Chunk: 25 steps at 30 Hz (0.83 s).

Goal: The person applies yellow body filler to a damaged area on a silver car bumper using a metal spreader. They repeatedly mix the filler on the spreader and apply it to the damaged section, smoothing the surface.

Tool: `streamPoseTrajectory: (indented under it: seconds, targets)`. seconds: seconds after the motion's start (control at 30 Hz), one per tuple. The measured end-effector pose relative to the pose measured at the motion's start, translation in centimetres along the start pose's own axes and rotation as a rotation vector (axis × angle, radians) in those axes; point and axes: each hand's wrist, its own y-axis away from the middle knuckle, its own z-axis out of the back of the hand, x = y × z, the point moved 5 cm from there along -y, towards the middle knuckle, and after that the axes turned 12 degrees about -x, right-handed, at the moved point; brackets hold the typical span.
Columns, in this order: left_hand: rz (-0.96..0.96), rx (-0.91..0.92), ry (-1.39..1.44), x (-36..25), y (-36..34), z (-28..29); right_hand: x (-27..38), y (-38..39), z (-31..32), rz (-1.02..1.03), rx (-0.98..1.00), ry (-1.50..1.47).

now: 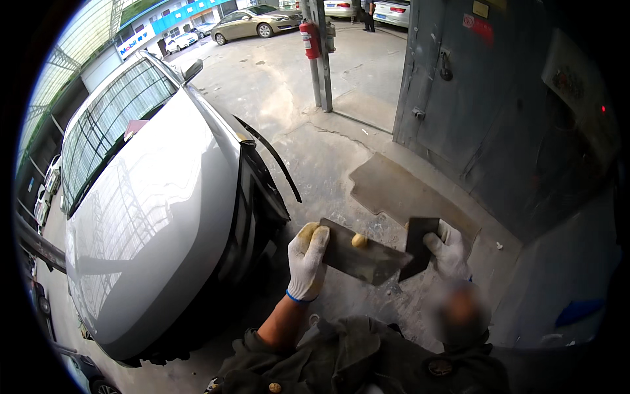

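My left hand [307,262], in a white work glove with yellowed fingertips, is closed on the end of a grey rectangular putty board [354,259]. A small dab of yellow putty [359,241] sits near its upper edge. A dark flat putty spreader [418,244] is pinched in my right hand [451,249], also gloved, with the thumb across its face. Board and spreader overlap at the board's far right corner; whether they touch I cannot tell. A yellowish trace shows on the spreader's upper left edge. A blurred patch covers the area below my right hand.
To the left stands a silver-white car [151,190], a thin black trim strip [272,154] jutting from its side. A dark metal cabinet [472,111] rises at right. Beyond are a post with a red fire extinguisher [309,39] and a gold car [256,23]. Brown sheeting [400,187] covers some floor.
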Motion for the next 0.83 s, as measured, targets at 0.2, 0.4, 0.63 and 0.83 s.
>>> streamPoseTrajectory:
  seconds: [0.2, 0.4, 0.63, 0.83]
  targets:
    - [0.324, 0.192, -0.067, 3.3, 1.7, -3.8, -7.8, 5.4, -3.1, -0.172, -0.053, -0.339]
    - [0.357, 0.024, 0.091, 1.9, 2.0, -1.0, -8.6, 12.3, -7.3, -0.193, 0.146, -0.088]
    - [0.437, 0.219, -0.039, 2.1, 2.3, 3.1, -12.3, 17.8, -12.7, -0.321, 0.308, -0.727]
    - [0.484, 0.408, -0.162, 2.3, 0.8, 12.3, -17.1, 19.3, -21.1, -0.341, 0.136, -0.589]
